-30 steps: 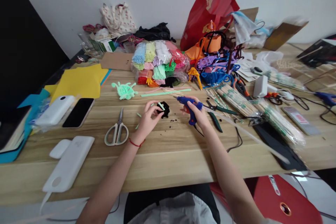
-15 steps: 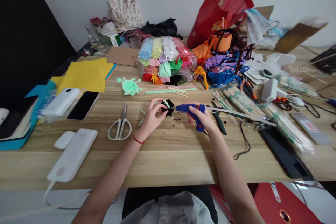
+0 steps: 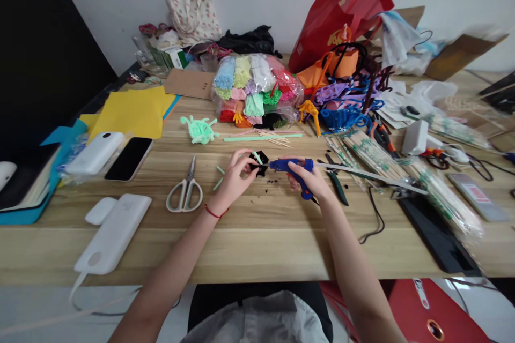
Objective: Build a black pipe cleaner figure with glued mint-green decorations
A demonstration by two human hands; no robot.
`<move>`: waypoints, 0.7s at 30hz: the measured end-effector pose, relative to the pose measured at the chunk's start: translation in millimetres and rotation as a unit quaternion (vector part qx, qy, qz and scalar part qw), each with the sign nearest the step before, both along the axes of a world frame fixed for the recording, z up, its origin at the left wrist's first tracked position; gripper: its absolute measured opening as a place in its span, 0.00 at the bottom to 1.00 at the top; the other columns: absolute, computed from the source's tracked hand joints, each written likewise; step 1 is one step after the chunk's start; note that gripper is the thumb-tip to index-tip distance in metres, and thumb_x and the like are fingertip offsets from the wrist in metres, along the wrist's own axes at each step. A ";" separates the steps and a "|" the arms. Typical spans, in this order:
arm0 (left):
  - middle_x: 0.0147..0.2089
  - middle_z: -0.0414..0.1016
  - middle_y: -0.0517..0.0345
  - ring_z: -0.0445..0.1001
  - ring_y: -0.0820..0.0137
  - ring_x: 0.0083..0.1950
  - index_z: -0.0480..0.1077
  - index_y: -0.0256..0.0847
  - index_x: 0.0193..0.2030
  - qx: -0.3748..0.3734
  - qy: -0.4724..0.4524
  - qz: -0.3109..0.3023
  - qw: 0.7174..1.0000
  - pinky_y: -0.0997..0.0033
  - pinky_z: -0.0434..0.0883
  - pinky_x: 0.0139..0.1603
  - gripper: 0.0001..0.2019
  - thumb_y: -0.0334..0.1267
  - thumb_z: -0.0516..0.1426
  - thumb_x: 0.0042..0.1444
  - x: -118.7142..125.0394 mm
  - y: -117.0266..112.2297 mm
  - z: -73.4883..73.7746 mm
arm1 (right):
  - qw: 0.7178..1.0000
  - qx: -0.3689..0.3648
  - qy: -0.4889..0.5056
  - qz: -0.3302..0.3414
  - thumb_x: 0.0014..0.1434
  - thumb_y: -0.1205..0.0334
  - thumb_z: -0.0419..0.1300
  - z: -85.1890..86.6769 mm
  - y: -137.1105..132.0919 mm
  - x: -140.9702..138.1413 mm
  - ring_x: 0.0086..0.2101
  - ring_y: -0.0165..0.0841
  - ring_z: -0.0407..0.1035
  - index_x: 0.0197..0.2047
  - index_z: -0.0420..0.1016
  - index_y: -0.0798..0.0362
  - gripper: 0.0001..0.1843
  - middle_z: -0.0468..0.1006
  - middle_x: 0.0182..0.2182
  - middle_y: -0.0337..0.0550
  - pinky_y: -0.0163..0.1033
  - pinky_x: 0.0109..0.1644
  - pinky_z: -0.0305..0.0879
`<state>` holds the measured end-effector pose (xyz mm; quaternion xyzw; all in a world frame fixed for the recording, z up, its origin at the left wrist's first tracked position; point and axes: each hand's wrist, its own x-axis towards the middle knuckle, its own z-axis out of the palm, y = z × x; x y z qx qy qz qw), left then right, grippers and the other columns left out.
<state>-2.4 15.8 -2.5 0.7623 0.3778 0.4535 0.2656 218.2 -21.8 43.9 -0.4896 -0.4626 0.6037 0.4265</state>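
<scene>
1. Left hand: thumb and fingers pinched on black piece; mint bit lies across it. Can't tell if piece is lifted off table.
2. Right hand: wrapped around grip of glue gun, nozzle pointing left.
3. Nozzle right at black piece's right edge; contact too small to tell. Long glue stick juts out gun's back, toward right.
4. Black piece sits between the hands, near table middle. Dark crumbs scattered just on the near side.
5. Scissors left of left hand, blades pointing away from person. Mint figure beyond them.
6. Mint strip and loose sticks past the hands; clear bag of colored bundles behind.
7. Green-handled pliers right of right hand, partly under glue stick's line.
8. Far left: phone, white power bank, yellow sheets. Red bag at back right.
</scene>
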 end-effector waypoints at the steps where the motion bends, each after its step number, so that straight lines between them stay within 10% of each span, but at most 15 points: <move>1: 0.56 0.63 0.50 0.73 0.73 0.43 0.69 0.40 0.40 0.000 0.000 0.000 1.000 0.70 0.76 0.39 0.04 0.33 0.57 0.57 0.0 0.0 0.1 | 1.000 -0.002 -0.004 0.001 0.52 0.46 0.62 0.5 -0.1 0.0 0.15 0.24 0.54 0.50 0.72 0.55 0.27 0.63 0.15 0.31 0.32 0.18 0.54; 21: 0.56 0.63 0.49 0.73 0.75 0.39 0.69 0.40 0.40 0.001 -0.005 0.002 1.000 0.71 0.76 0.39 0.04 0.32 0.57 0.57 0.2 0.5 -0.1 | 0.999 -0.003 -0.040 -0.004 0.51 0.44 0.62 1.4 -1.0 -0.3 0.16 0.23 0.52 0.53 0.72 0.55 0.31 0.62 0.17 0.31 0.31 0.17 0.49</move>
